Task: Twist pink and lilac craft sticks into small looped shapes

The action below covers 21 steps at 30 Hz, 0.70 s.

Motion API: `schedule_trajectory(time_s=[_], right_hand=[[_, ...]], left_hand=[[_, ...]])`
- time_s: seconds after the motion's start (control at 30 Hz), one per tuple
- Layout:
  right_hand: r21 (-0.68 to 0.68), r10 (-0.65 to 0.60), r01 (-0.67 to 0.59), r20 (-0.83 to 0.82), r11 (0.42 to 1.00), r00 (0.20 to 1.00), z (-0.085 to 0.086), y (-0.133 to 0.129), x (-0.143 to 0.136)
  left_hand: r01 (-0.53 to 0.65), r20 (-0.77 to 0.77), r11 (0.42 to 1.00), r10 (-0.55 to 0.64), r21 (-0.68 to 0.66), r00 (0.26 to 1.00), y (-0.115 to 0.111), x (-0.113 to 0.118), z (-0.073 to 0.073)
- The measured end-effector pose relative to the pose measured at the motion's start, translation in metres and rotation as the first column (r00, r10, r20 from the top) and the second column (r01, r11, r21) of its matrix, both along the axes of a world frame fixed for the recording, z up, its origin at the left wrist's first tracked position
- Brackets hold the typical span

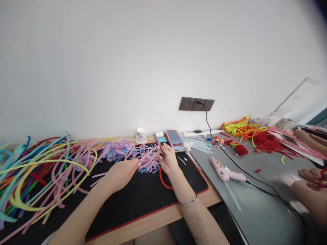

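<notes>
My left hand is closed, its fingertips pinching one end of a pink pipe cleaner. The strand appears to run up to my right hand, whose thumb and fingers pinch the other end; dark nail polish shows there. Directly behind and below the strand lies a heap of short cut pipe cleaner pieces in pink, purple and blue, so its outline is hard to separate. A bundle of purple and pink pipe cleaners sits just beyond my left hand. Under my right wrist, a red ring-shaped object is partly covered.
Long coloured pipe cleaners spread across the left of the black mat. A white cup stands by the wall. Rightward lie a pink glue gun with its cord, and red pipe cleaners. Another person's hands work at far right.
</notes>
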State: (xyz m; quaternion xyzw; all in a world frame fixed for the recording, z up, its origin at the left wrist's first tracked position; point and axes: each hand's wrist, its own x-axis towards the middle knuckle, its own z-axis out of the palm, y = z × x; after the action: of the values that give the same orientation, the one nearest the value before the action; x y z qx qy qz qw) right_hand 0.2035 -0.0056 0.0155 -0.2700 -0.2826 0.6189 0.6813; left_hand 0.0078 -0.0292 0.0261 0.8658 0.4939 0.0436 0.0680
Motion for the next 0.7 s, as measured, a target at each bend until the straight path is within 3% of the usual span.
schedule_trajectory(time_s=[0.37,0.7], right_hand=[[0.012,-0.046,0.046,0.006,0.999,0.999,-0.0037,0.0033,-0.0011],[0.000,-0.056,0.056,0.125,0.998,0.991,-0.0031,0.0012,0.0008]], left_hand=[[-0.001,-0.008,1.000,0.001,-0.018,1.000,-0.0015,-0.0005,-0.0005],[-0.001,-0.021,0.999,0.000,-0.041,1.000,0.0000,-0.0025,-0.0015]])
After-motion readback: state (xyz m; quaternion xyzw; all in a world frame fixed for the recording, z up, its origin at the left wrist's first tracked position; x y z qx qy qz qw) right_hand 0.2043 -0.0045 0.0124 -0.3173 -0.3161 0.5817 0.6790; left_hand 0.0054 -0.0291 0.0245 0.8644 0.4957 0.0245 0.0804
